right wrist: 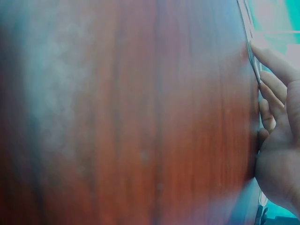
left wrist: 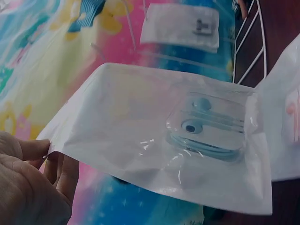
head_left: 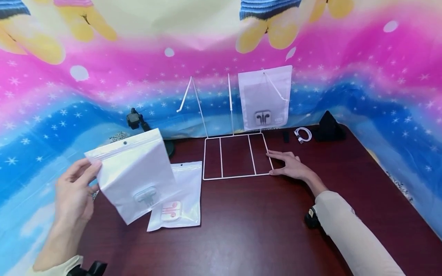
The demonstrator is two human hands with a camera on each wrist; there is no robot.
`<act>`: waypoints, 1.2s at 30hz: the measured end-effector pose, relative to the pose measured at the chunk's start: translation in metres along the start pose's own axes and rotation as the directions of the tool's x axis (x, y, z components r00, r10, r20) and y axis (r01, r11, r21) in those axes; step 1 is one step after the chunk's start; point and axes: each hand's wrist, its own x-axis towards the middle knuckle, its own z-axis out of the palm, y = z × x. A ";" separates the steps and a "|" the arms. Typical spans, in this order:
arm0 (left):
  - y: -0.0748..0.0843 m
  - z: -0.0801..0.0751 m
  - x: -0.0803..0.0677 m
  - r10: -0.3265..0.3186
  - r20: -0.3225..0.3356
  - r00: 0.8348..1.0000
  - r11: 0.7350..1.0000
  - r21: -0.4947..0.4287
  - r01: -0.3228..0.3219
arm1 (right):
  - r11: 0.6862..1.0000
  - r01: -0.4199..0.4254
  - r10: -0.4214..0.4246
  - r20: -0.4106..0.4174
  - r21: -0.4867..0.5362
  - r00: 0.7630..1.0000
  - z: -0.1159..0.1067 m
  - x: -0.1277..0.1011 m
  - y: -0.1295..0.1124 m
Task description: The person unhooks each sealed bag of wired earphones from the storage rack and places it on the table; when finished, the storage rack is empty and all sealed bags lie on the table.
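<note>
My left hand pinches the upper left corner of a white zip bag, which hangs tilted above the table. Through its clear front, the left wrist view shows light-blue earphones in a clear case. Partly behind it, another white bag with pink earphones lies on the table. My right hand touches the right side of a white wire rack's base, thumb at the front corner, fingers extended. A third bag with dark earphones hangs on the rack's right arm.
The rack's left arm and middle arm hold no bag. Back right on the dark table lie a coiled white cable, a small black piece and a black stand. A black clamp stand is back left.
</note>
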 end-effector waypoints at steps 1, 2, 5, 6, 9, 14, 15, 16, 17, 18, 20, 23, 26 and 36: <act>0.002 -0.007 0.000 -0.001 0.007 1.000 1.000 -0.015 0.001 | 1.000 0.000 0.000 -0.001 -0.002 1.000 -0.001 0.000 0.000; 0.004 -0.015 0.001 -0.007 0.018 1.000 1.000 -0.022 0.008 | 1.000 -0.001 0.001 -0.002 -0.003 1.000 -0.002 0.000 -0.001; 0.010 -0.034 0.004 -0.039 0.046 0.998 0.999 0.020 0.038 | 1.000 -0.007 0.007 -0.006 0.005 1.000 -0.004 -0.001 -0.001; 0.012 -0.039 0.005 -0.052 0.053 0.997 0.998 0.040 0.050 | 1.000 -0.006 0.006 -0.007 0.005 1.000 -0.004 -0.001 -0.001; 0.018 -0.054 0.008 -0.090 0.062 0.994 0.990 0.113 0.083 | 1.000 -0.009 0.009 -0.012 -0.001 1.000 -0.004 -0.002 0.000; 0.020 -0.075 0.020 -0.117 0.007 0.993 0.936 0.334 0.108 | 1.000 -0.019 0.019 -0.011 0.001 1.000 -0.004 -0.003 0.002; 0.020 -0.079 0.023 -0.120 -0.012 0.993 0.907 0.406 0.114 | 1.000 -0.020 0.020 -0.008 0.004 1.000 -0.004 -0.003 0.002; 0.020 -0.083 0.027 -0.127 -0.030 0.991 0.867 0.482 0.126 | 1.000 -0.018 0.018 -0.006 0.003 1.000 -0.003 -0.003 0.002; 0.020 -0.086 0.030 -0.130 -0.046 0.990 0.815 0.564 0.133 | 1.000 -0.016 0.016 -0.005 0.000 1.000 -0.003 -0.002 0.002; 0.019 -0.090 0.035 -0.135 -0.056 0.989 0.764 0.630 0.140 | 1.000 -0.011 0.011 -0.003 -0.003 1.000 -0.003 -0.002 0.002; 0.020 -0.096 0.043 -0.158 -0.078 0.984 0.659 0.734 0.164 | 1.000 -0.009 0.009 -0.003 -0.005 1.000 -0.002 -0.001 0.003; 0.019 -0.105 0.055 -0.189 -0.083 0.978 0.555 0.813 0.176 | 1.000 -0.012 0.012 -0.005 -0.007 1.000 -0.002 -0.001 0.003; 0.015 -0.112 0.065 -0.233 -0.086 0.969 0.525 0.828 0.199 | 1.000 -0.017 0.017 -0.004 -0.004 1.000 -0.001 -0.001 0.002; -0.020 -0.123 0.085 -0.311 -0.111 0.944 0.417 0.876 0.241 | 1.000 -0.009 0.009 0.000 0.000 1.000 -0.001 0.000 -0.002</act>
